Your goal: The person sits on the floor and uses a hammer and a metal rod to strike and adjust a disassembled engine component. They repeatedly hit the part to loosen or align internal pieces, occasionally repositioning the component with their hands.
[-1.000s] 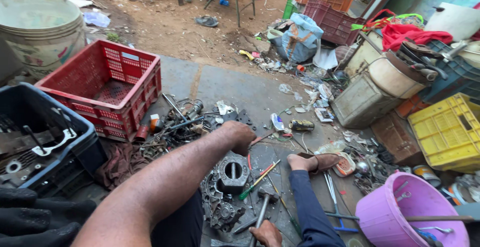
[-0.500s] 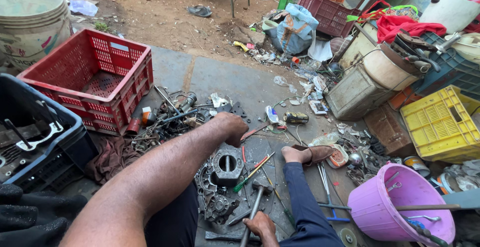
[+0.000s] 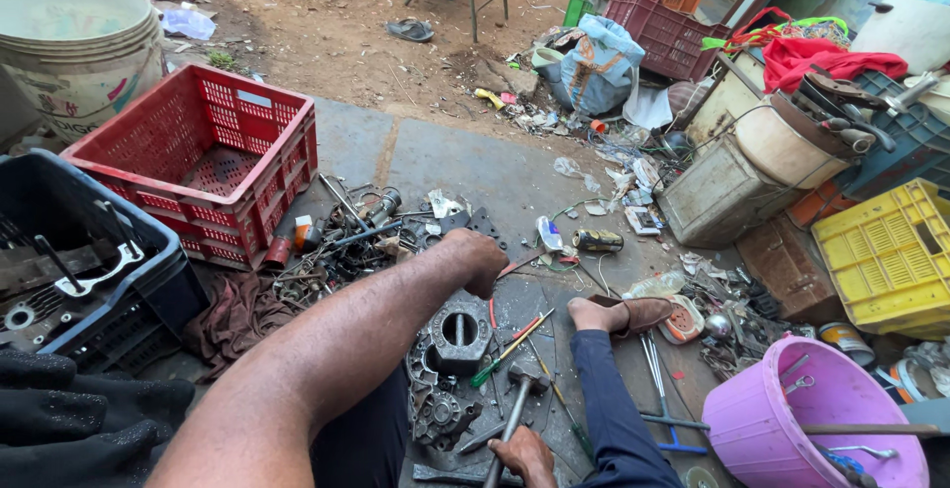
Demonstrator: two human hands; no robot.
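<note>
On the grey stone floor (image 3: 515,181) between our legs lies a dirty metal engine casing (image 3: 450,364), and we are reaching past it. Our left hand (image 3: 477,260) stretches out with the fingers curled under (whether they pinch anything we cannot tell), resting at the edge of a heap of small metal parts (image 3: 356,236). Our right hand (image 3: 522,453) sits low near the bottom edge, closed around the handle of a hammer (image 3: 515,404) whose head lies just beside the casing. A green-handled screwdriver (image 3: 510,349) lies slanted between the casing and our right leg, and our foot in a brown sandal (image 3: 633,312) rests flat on the floor. To the left of the parts heap stands a red crate (image 3: 213,166), with a dark blue crate (image 3: 148,260) holding metal pieces nearer to us. A purple bucket (image 3: 782,409) with tools stands at the lower right, a yellow crate (image 3: 891,250) beyond it.
</note>
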